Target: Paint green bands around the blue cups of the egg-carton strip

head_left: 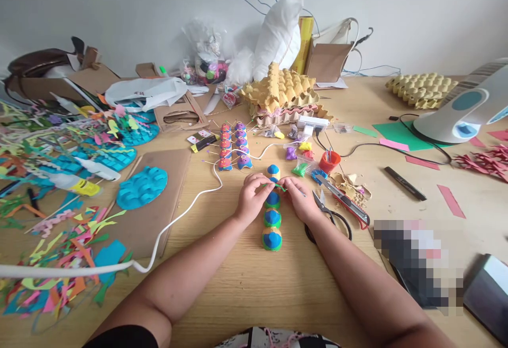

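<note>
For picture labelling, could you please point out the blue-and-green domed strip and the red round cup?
Blue-and-green domed strip [272,199]: head view, a blue dome.
Red round cup [328,165]: head view, front wall.

A wooden bench [242,300] is carrying scissors [326,211], a utility knife [345,200], paper strips [51,284] and stacked egg trays [281,91], indicating a craft work area.

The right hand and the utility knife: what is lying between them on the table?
In the head view, the black-handled scissors lie between the right hand and the utility knife, partly hidden from sight.
</note>
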